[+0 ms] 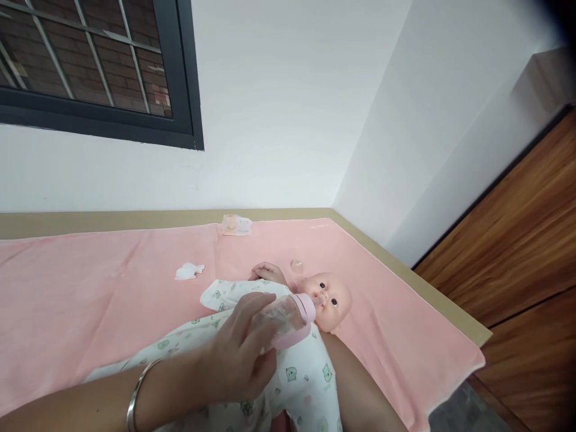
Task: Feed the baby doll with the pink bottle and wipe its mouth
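My left hand (pixel 245 348), with a silver bangle on the wrist, is closed around a clear baby bottle (pixel 281 321) with a pink collar. The bottle is tilted, its teat at the mouth of a bald baby doll (pixel 337 303). The doll lies on its back in white clothes (pixel 310 366) with green animal prints. My right forearm passes beneath the doll's neck. Beyond its far shoulder shows my right hand (pixel 269 272), fingers loosely extended near the blanket and nothing between them. A small clear cap (pixel 296 266) lies close to the doll's head.
A pink blanket (pixel 148 270) covers a bed or table with a tan edge (pixel 454 312). On it lie a crumpled white tissue (pixel 189 271) and a small packet (pixel 236 225). White walls meet behind, with a dark-framed window (pixel 184 72) and wooden panels (pixel 517 240) at right.
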`<state>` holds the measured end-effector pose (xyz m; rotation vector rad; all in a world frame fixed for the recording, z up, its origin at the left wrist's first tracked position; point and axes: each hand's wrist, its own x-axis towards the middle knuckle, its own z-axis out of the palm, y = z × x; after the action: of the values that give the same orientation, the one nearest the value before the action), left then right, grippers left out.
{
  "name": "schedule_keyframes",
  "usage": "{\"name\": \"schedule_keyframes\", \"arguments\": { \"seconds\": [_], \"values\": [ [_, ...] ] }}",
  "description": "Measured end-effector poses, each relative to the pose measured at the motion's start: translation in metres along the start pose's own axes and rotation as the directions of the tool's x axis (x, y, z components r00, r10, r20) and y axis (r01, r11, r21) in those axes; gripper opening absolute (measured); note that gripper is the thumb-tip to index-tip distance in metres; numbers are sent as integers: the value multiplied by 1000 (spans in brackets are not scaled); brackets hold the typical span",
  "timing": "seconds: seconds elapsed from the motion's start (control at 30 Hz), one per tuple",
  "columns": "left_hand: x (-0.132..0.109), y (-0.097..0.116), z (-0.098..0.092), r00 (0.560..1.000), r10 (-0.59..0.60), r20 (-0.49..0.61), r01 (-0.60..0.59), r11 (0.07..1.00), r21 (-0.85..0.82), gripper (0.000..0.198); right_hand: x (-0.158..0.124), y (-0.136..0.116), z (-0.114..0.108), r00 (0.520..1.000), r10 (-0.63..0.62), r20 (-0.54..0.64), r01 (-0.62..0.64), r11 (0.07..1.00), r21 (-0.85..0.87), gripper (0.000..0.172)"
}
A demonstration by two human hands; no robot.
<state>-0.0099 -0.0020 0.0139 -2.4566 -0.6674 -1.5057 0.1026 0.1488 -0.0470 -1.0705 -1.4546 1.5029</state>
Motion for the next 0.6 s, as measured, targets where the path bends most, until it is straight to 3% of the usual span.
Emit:
{"name": "schedule_keyframes", "arguments": {
  "seconds": [0.2,0.3,0.4,0.6],
  "values": [
    [-19,-5,7,997,-67,-42,61,989,-138,42,3,5,-1,997,33,67,-35,999,35,22],
    [-19,-6,7,994,-38,-104,15,978,-207,48,-2,8,-1,999,-15,37,13,998,55,19],
    [-15,-4,4,990,3,-140,-28,984,-173,46,1,15,-1,999,-35,8,34,993,111,19],
    [-19,-3,2,994,63,-90,-73,991,-116,49,17,22,-6,997,69,30,-73,984,164,18]
  ]
}}
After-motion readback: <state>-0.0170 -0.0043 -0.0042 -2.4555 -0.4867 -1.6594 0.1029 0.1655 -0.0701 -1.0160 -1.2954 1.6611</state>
